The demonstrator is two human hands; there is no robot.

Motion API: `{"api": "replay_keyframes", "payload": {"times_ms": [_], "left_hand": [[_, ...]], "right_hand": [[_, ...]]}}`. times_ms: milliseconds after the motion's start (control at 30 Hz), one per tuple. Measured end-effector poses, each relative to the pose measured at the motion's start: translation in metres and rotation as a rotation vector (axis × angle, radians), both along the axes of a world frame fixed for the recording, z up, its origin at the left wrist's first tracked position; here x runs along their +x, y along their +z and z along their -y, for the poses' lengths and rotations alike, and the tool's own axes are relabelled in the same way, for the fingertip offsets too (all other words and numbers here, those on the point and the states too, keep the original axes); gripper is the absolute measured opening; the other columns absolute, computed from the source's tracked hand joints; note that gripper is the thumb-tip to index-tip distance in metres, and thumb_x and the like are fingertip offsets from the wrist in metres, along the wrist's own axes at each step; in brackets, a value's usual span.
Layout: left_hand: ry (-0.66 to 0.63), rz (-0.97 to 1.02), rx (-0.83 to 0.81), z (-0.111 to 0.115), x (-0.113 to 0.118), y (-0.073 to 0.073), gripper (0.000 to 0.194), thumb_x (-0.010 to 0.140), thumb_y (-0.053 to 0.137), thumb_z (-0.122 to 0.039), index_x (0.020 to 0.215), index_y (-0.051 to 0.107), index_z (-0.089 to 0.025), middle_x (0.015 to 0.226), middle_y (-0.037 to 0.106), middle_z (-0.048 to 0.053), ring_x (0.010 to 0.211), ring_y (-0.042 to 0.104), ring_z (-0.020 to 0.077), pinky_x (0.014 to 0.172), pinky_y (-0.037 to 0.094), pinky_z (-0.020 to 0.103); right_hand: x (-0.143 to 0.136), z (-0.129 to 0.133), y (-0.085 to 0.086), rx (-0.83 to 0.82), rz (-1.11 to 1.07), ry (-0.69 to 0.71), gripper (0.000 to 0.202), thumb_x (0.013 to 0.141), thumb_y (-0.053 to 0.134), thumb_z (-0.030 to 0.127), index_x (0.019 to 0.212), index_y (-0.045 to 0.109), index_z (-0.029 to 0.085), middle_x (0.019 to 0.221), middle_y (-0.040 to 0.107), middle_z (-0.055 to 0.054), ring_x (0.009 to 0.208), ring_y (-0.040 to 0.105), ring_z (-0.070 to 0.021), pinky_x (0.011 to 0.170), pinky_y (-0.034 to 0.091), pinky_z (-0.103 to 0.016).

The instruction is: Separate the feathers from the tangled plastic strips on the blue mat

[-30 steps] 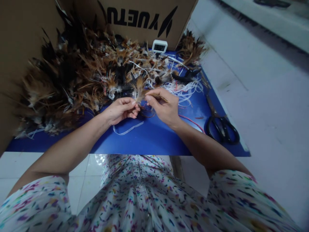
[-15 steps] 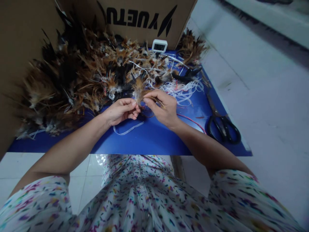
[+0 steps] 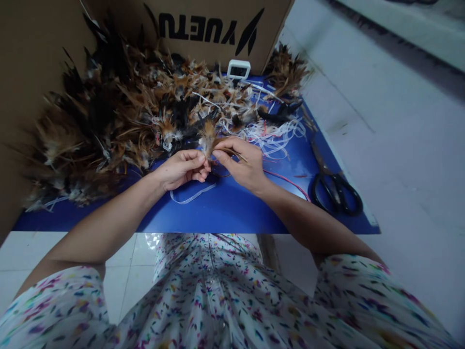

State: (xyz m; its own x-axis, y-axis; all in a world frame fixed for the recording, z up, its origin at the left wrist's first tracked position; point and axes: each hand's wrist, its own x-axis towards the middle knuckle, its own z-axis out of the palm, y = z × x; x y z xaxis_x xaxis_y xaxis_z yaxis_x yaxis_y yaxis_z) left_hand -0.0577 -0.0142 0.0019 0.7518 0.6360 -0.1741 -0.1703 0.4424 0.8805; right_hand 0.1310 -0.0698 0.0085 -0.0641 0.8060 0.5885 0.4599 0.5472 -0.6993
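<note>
My left hand [image 3: 185, 168] pinches the pale lower end of a small feather bunch [image 3: 208, 136], brown and dark at its tips. Close on its right, my right hand [image 3: 241, 162] is closed on several loose brown feathers [image 3: 235, 153], whose ends stick out between thumb and fingers toward the right. The fingertips of both hands almost meet at the bunch's base. A thin dark cord loops just below them. On the table beneath my left hand lies a strip of translucent white ribbon [image 3: 192, 197].
A large heap of brown and black feathers [image 3: 123, 116] covers the left and back of the blue table [image 3: 214, 218]. White ribbons [image 3: 279, 135], a red cord [image 3: 290, 183] and black-handled scissors [image 3: 336, 191] lie to the right. A small white digital display [image 3: 239, 69] stands before a cardboard box [image 3: 214, 46].
My right hand has shifted slightly left, closer to the bunch, with the feathers still in it. My left hand keeps its pinch in nearly the same place.
</note>
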Motion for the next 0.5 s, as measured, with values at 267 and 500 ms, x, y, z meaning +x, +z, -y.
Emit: {"api": "replay_keyframes", "payload": {"times_ms": [267,500], "left_hand": [[-0.007,0.003,0.006,0.0010,0.0008,0.0012,0.036,0.063,0.091,-0.037,0.071,0.068,-0.009,0.067,0.070,0.004,0.054,0.066,0.0096,0.052,0.057,0.018],[-0.022,0.008,0.010,-0.0002,0.0004,-0.0009,0.035,0.065,0.090,-0.036,0.071,0.069,-0.009,0.068,0.070,0.004,0.055,0.067,0.0097,0.053,0.057,0.018]], "right_hand": [[-0.0003,-0.0032,-0.0042,0.123,0.016,0.028,0.016,0.094,0.061,0.034,0.086,0.066,0.021,0.082,0.069,0.001,0.074,0.061,-0.0119,0.073,0.049,-0.027],[-0.0018,-0.0031,-0.0048,0.149,-0.023,0.064,0.012,0.093,0.063,0.030,0.085,0.066,0.021,0.081,0.069,0.002,0.073,0.061,-0.0108,0.073,0.049,-0.026]]}}
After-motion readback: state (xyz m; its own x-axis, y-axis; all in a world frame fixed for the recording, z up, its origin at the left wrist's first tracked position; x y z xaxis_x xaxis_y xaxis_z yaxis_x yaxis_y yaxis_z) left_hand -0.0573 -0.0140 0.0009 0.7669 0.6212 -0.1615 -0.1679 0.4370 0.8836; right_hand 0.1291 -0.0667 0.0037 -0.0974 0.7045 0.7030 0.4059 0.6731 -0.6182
